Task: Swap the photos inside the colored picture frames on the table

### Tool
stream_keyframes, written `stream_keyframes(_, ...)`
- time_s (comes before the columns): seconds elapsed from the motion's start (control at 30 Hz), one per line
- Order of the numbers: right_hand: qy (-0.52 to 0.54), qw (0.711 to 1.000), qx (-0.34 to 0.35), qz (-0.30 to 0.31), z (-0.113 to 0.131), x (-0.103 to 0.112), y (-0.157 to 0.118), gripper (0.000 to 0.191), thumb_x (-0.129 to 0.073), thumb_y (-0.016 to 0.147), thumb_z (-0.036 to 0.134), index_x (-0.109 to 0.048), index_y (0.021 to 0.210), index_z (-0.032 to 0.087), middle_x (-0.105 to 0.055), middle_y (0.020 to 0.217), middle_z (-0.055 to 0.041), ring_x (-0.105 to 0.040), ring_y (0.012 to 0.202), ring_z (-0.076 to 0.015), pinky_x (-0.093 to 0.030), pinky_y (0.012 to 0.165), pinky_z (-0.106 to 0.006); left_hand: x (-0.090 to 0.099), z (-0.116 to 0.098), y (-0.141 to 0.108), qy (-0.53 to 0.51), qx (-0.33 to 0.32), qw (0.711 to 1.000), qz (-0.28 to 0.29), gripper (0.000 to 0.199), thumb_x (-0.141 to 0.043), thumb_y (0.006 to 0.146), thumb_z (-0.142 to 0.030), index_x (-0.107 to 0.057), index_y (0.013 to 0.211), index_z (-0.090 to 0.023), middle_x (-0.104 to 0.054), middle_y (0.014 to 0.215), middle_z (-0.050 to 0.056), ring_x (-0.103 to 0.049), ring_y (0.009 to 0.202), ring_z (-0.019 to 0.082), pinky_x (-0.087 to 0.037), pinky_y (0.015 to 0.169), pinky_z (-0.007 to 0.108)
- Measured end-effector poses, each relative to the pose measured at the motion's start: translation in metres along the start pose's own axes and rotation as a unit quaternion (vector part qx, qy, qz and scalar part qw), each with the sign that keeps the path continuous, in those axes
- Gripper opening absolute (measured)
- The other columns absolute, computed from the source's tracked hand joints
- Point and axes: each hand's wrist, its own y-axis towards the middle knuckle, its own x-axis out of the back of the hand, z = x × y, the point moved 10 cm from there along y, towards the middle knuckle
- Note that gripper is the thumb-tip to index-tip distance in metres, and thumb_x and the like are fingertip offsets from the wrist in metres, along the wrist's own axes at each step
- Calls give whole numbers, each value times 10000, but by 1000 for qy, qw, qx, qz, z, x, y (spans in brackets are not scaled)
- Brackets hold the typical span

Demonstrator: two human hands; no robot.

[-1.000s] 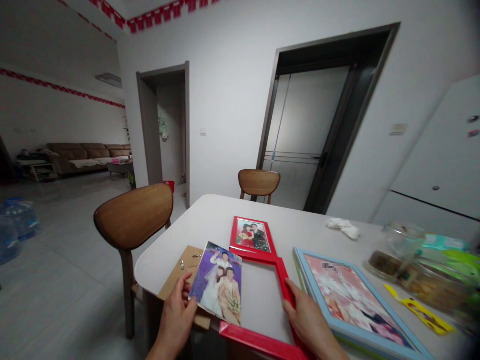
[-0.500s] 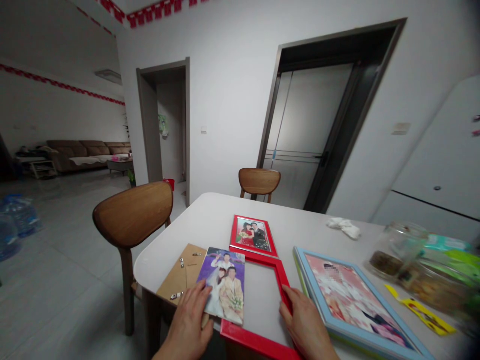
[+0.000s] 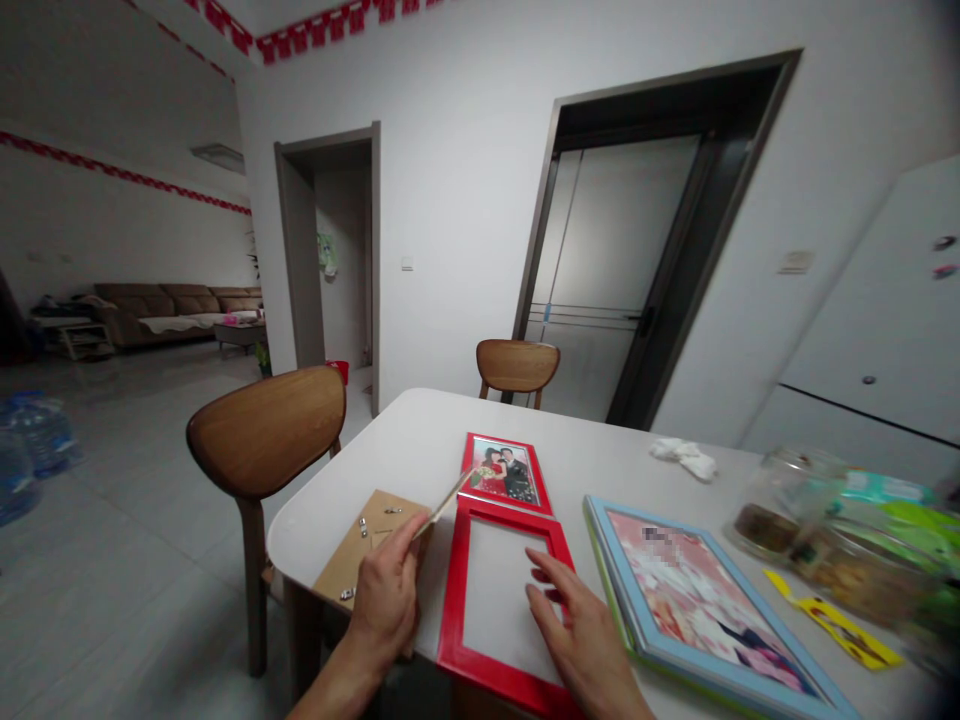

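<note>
Seen nearly edge-on, the photo print [image 3: 447,500] is gripped along its near edge by my left hand [image 3: 388,590], above the brown backing board [image 3: 375,515] with metal clips. An empty red frame [image 3: 455,610] lies flat on the table, to the right of that board. My right hand [image 3: 574,625] hovers over the red frame's right side, its fingers apart and holding nothing. A smaller red-framed photo [image 3: 506,472] lies just beyond the empty frame. Right of my right hand rests a light-blue framed picture [image 3: 697,590] on top of other frames.
The white table [image 3: 592,450] also bears a crumpled tissue [image 3: 684,458], glass jars [image 3: 780,500] and a yellow packet [image 3: 847,630] on the right. One wooden chair [image 3: 270,430] stands at the left, another [image 3: 517,366] behind the table.
My left hand has lifted and tilted the photo print, which was lying face up over the board and the red frame's edge. My right hand has let go of the frame's right side.
</note>
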Motion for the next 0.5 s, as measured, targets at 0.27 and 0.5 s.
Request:
stream_keyframes(0.27, 445, 872, -202, 31, -5, -57, -7, 485, -441, 692, 473, -469, 1056, 154, -625, 961, -100, -604, 793, -201, -478, 613, -295, -70, 6, -39, -464, 201, 863, 1, 387, -565, 716, -380, -562, 986, -103, -647, 935, 118, -571, 930, 260, -440, 811, 364)
stream_keyframes(0.5, 334, 912, -235, 39, -40, -6, 3, 491, -362, 711, 401, -422, 1127, 147, -663, 859, -91, -630, 701, -207, -473, 522, -283, -65, 21, -48, -281, 167, 943, 63, 520, -560, 666, -221, -434, 1160, -119, -490, 1193, 144, -452, 1095, 243, -350, 930, 364)
